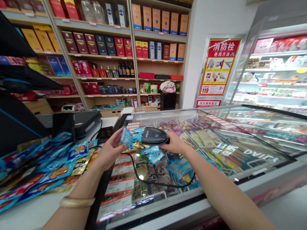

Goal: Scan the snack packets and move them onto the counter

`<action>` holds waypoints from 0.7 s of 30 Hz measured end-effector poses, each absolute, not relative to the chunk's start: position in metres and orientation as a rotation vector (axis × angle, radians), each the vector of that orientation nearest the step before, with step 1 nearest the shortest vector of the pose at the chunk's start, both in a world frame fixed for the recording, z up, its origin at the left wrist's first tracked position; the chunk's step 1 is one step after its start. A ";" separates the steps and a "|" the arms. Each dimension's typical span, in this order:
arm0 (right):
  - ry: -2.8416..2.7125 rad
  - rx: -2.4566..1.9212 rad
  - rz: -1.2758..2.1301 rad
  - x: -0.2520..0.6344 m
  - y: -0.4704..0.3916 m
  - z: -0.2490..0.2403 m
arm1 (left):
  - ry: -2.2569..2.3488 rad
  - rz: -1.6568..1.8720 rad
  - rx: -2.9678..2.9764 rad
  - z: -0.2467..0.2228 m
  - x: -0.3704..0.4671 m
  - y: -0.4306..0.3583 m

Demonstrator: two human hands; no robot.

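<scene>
My left hand [112, 148] pinches a small blue packet [126, 137] above the near left part of a glass-topped freezer [153, 210]. Wrapped round the handle of a black barcode scanner [154, 136] is my right hand [175, 143]; the scanner's head points left, close to the packet. Several loose blue packets [155, 156] lie on the glass below the scanner, with some gold ones partly hidden beneath it. A black cable [153, 183] loops over the glass under both hands.
A large pile of blue, red and gold packets [55, 172] covers the counter [48, 209] at left, beside black checkout equipment [83, 123]. Shelves of boxes and bottles [134, 28] stand behind. A lit refrigerated display [283, 73] is at right.
</scene>
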State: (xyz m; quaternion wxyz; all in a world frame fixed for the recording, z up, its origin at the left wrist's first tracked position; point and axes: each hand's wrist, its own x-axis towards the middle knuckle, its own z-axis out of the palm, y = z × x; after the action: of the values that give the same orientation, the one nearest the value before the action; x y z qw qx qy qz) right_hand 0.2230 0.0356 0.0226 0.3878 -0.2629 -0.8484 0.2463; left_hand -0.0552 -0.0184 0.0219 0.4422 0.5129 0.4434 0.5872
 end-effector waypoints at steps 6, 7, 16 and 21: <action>-2.199 -0.729 0.689 0.220 0.031 0.025 | 1.142 1.450 1.294 0.023 -0.053 -0.018; -2.198 -0.727 0.693 0.220 0.030 0.025 | 1.141 1.451 1.284 0.023 -0.053 -0.018; -2.190 -0.666 0.673 0.221 0.032 0.024 | 1.128 1.445 1.247 0.024 -0.052 -0.019; -2.190 -0.728 0.666 0.221 0.032 0.024 | 1.142 1.440 1.284 0.023 -0.053 -0.020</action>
State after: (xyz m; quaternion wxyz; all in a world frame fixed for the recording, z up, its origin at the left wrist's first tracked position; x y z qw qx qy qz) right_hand 0.2209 0.0316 0.0239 0.3614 -0.2826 -0.8501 0.2584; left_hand -0.0531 -0.0196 0.0235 0.4346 0.5159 0.4588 0.5784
